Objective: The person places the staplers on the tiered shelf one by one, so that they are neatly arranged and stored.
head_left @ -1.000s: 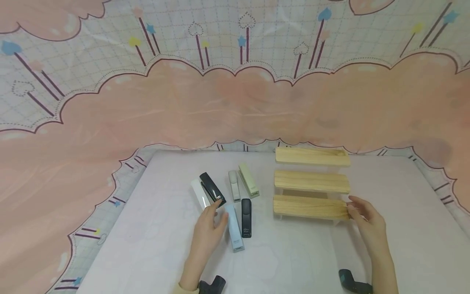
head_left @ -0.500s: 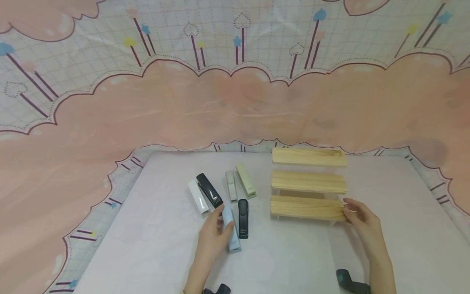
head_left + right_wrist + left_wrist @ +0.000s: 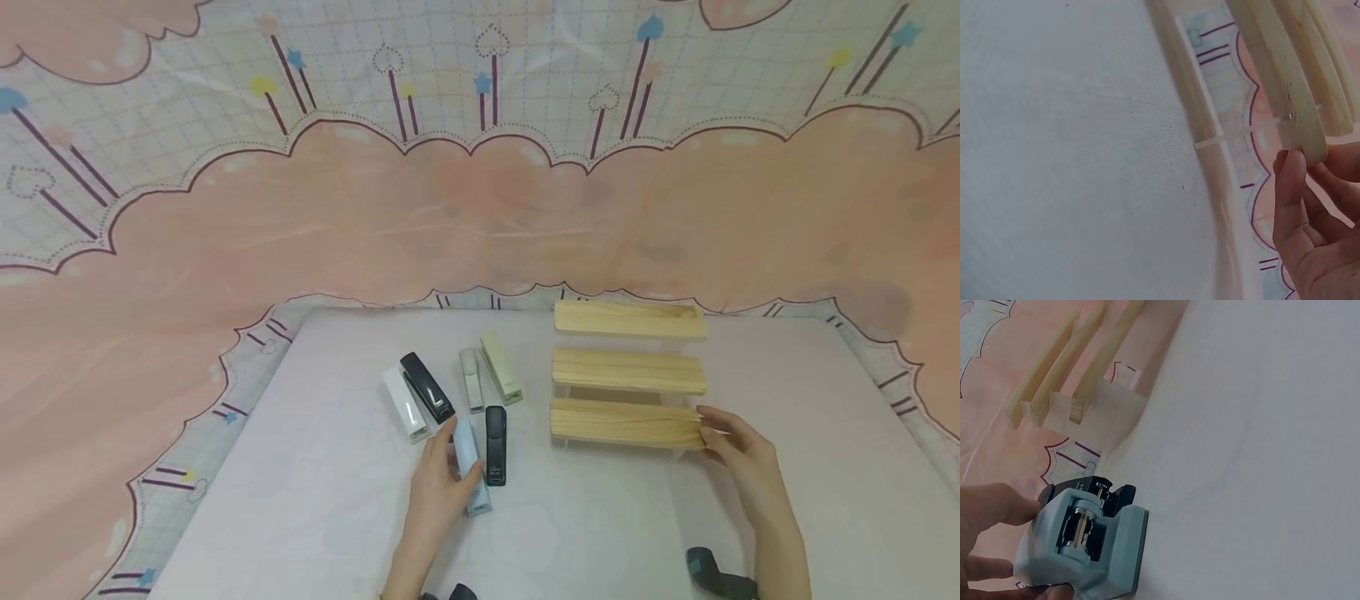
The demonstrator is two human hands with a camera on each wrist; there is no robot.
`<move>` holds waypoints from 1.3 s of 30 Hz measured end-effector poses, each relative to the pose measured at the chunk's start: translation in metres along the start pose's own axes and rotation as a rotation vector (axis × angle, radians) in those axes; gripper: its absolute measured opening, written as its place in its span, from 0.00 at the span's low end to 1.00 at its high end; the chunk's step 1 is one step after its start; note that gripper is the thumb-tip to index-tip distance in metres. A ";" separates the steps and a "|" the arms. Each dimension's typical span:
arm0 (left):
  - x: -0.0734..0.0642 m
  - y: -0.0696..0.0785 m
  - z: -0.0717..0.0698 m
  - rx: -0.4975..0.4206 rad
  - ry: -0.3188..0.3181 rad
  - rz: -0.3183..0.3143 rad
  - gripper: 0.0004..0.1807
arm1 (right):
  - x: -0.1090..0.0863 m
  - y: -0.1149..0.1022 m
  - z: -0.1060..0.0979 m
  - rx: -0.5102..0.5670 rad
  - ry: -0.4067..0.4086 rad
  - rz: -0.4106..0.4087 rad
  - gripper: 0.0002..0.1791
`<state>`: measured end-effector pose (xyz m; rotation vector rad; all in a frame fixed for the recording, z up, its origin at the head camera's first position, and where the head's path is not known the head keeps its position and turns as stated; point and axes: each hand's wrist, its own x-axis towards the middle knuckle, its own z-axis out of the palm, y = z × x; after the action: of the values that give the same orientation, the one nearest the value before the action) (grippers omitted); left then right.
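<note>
My left hand grips a light blue stapler on the white table, thumb on its right side and fingers on its left. In the left wrist view the light blue stapler shows its end with a metal spring part, fingertips against its side. My right hand pinches the right end of the lowest board of a three-step wooden rack. Seen from the right wrist, thumb and fingers hold the end of that board. A black stapler lies just right of the blue one.
Left of the blue stapler lie a white stapler and a glossy black stapler, side by side. Farther back are a small grey stapler and a pale green stapler. The rack's middle board and top board rise behind.
My left hand has moved right and down from beside the white and glossy black staplers and taken hold of the light blue stapler. The right hand stays at the board's end.
</note>
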<state>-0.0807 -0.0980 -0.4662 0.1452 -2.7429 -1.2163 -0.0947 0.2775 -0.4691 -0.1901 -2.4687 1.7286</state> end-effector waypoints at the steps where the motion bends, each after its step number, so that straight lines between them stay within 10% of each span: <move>1: 0.000 0.000 0.001 -0.003 0.002 0.000 0.41 | 0.000 0.000 0.000 0.016 0.000 -0.002 0.22; 22: 0.001 0.000 0.006 -0.033 0.048 -0.028 0.41 | 0.002 -0.001 0.001 0.009 -0.007 0.000 0.22; 39: 0.012 -0.007 -0.008 -0.027 -0.037 -0.011 0.39 | -0.001 -0.002 0.000 -0.033 -0.014 0.002 0.23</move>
<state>-0.0906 -0.1103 -0.4651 0.1364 -2.7595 -1.2706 -0.0939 0.2764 -0.4672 -0.1837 -2.5094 1.6962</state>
